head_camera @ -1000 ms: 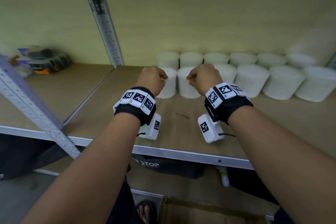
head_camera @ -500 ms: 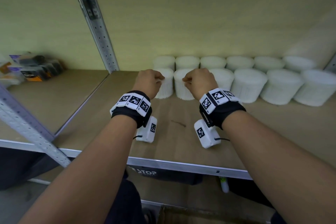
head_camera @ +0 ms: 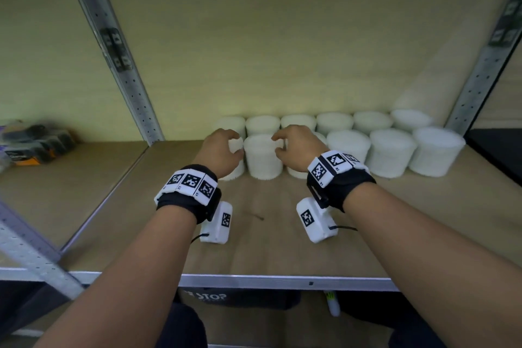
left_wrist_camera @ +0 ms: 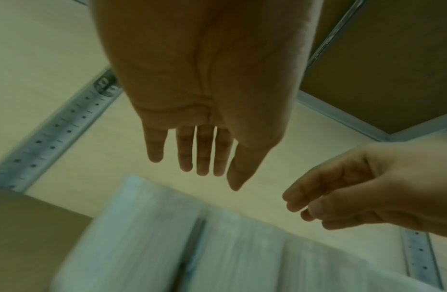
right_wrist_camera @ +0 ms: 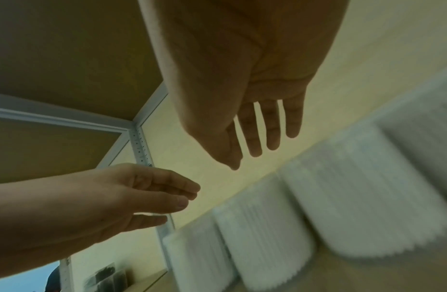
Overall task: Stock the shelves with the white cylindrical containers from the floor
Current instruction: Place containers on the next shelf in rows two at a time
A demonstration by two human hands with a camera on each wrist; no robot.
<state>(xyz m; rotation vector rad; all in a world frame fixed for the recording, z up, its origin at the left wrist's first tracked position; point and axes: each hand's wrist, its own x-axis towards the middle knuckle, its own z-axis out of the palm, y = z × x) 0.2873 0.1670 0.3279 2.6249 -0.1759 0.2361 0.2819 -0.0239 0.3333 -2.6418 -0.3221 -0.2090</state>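
Two rows of white cylindrical containers (head_camera: 347, 147) stand at the back of the wooden shelf (head_camera: 268, 237). My left hand (head_camera: 236, 145) hovers over the front row's leftmost container (head_camera: 236, 172) and partly hides it. My right hand (head_camera: 278, 145) hangs on the other side of the second front container (head_camera: 262, 158). Both hands are open and hold nothing. The left wrist view shows the left hand (left_wrist_camera: 205, 158) with straight fingers above blurred containers (left_wrist_camera: 167, 237). In the right wrist view the right hand (right_wrist_camera: 255, 138) is likewise open above the containers (right_wrist_camera: 342, 197).
A perforated metal upright (head_camera: 124, 65) splits this bay from the left one, where dark packets (head_camera: 36, 144) lie. Another upright (head_camera: 480, 76) bounds the right side. A metal rail (head_camera: 254, 281) edges the shelf front. A dark bag (head_camera: 211, 297) lies below.
Both hands were curled at the two left front containers; now their fingers have spread open and let go. The view has shifted closer to the shelf.
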